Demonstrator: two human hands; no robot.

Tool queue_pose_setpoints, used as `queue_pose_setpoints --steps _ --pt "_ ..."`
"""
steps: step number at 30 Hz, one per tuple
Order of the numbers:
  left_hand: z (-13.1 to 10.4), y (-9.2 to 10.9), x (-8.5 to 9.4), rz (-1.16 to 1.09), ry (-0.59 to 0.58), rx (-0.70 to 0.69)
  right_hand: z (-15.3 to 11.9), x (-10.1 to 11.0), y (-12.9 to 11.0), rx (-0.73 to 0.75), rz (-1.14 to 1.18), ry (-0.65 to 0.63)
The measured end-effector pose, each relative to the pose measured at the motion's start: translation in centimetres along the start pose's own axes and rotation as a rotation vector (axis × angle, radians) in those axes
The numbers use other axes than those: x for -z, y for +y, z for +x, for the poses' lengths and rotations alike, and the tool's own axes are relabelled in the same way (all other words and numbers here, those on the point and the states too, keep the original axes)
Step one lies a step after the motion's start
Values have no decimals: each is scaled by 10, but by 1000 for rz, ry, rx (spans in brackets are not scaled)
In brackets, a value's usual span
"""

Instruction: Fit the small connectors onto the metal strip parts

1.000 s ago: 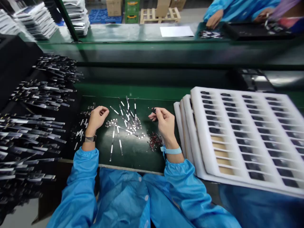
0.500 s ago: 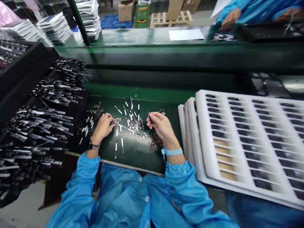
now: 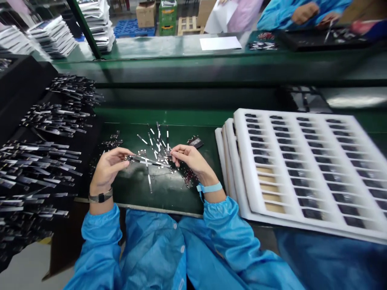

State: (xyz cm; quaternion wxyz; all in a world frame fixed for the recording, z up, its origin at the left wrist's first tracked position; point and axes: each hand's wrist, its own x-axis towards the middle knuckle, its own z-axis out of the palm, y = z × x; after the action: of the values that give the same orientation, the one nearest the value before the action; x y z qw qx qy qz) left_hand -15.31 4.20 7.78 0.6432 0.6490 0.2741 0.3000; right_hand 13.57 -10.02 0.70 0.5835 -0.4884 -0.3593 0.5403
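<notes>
My left hand (image 3: 109, 168) pinches the connector end of a thin flat flex cable (image 3: 151, 162), which stretches to the right above the green bench. My right hand (image 3: 190, 159) has thumb and forefinger pressed together beside a loose pile of similar silver-and-black strips (image 3: 159, 141); whatever is between those fingertips is too small to make out. Under the held cable, another strip (image 3: 149, 181) lies on the bench. Small dark red parts (image 3: 189, 177) are partly covered by my right hand. Behind that hand sits a black labelled piece (image 3: 196, 142).
Bundles of flex strips (image 3: 45, 159) fill a black stepped rack at left. At right, stacked white foam trays (image 3: 286, 169) hold black parts in slots. Small parts (image 3: 111, 140) lie beside the rack. Across the raised ledge (image 3: 181, 66), a co-worker's hands (image 3: 305, 14) work near a black tray.
My left hand has lifted the flex cable and moved left, turning palm inward. My right hand has moved left to the strip pile. The whole view has shifted to the right.
</notes>
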Motion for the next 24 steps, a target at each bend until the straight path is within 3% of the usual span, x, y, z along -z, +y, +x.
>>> queue_pose_setpoints --steps 4,8,14,17,20,24 --pt "30 2 -18 -296 120 -97 0 -2 -3 10 -91 51" --pt "66 -12 -47 -367 233 -71 1 0 -2 39 -116 99" --pt "85 -50 -86 -390 192 58 1 3 3 56 -134 129" --pt "82 -59 -100 -308 185 31 0 2 1 72 -176 152" --pt "74 -49 -103 -242 179 -60 -6 -1 -7 128 -233 161" --pt "59 -27 -81 -417 65 -155 -20 -1 -25 218 -270 160"
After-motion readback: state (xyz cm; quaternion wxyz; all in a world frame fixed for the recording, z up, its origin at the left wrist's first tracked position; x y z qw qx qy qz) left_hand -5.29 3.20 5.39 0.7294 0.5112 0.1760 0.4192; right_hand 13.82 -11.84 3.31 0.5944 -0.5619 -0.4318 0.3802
